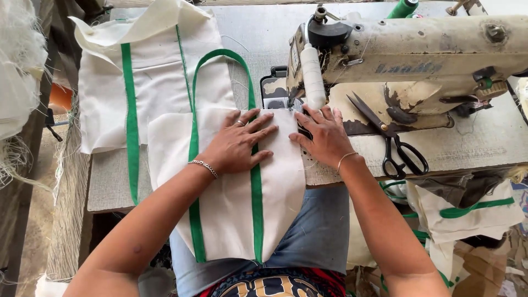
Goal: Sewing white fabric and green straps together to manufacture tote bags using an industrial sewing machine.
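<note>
I see the left hand (237, 144) spread flat, fingers wide and slightly fanned, palm down on the cream cloth bag (231, 192). It grips nothing; it presses on the panel, lying across the bag's green strap (256, 192). A ring sits on one finger and a chain bracelet on the wrist.

I see the right hand (324, 135) also flat and open, fingers extended toward 11 o'clock, fingertips on the bag's edge just beside the needle area of the sewing machine (407, 60). It holds nothing.

The bag lies on the work table (473, 148) at centre, its lower part hanging over the near edge onto my lap. Black scissors (393, 140) rest at 3 o'clock from the right hand, apart from it. A stack of similar bags (148, 77) lies at 10 o'clock from the left hand.
</note>
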